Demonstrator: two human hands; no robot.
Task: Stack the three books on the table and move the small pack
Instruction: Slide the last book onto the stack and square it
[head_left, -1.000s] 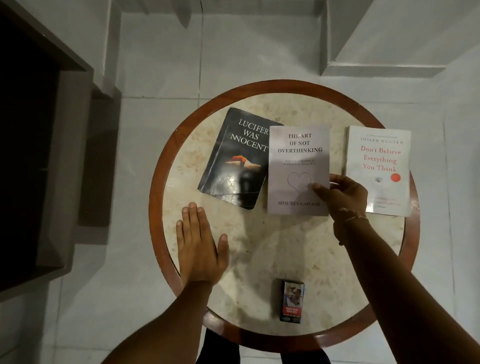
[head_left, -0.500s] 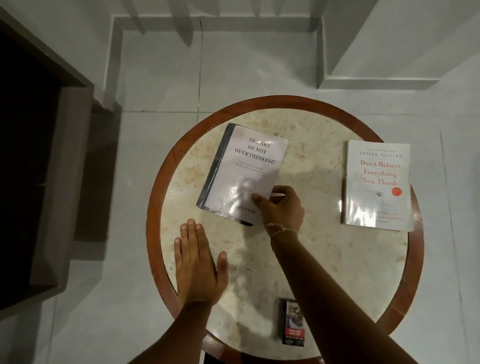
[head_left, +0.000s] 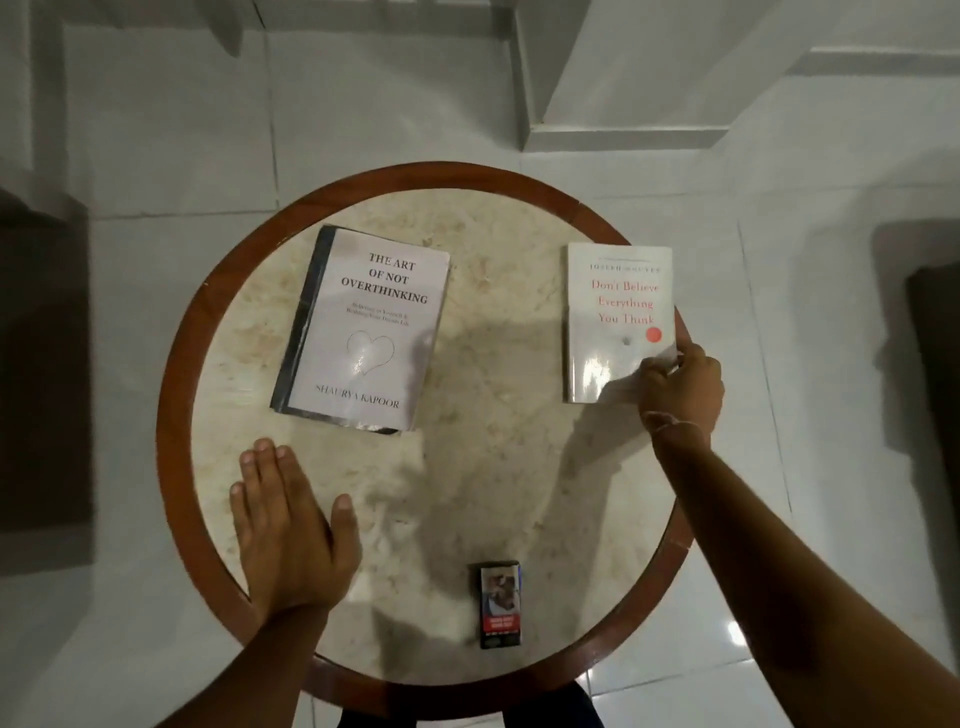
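Table (head_left: 176, 395): round, wooden rim, pale stone top.
Grey book (head_left: 366, 332): left of table centre, lying on a dark book (head_left: 301, 332), only its edge visible.
White book (head_left: 618, 317): right of centre, flat.
Right hand (head_left: 680, 387): fingers pinching the white book's near right corner.
Left hand (head_left: 288, 525): flat, fingers outstretched, near the left rim.
Small pack (head_left: 500, 604): at the near rim, untouched.

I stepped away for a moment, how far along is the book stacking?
Done: the grey book lies on a dark book. In hand: the right hand touches the white book's near corner. Left: adding it to the stack, moving the small pack. The left hand rests flat.
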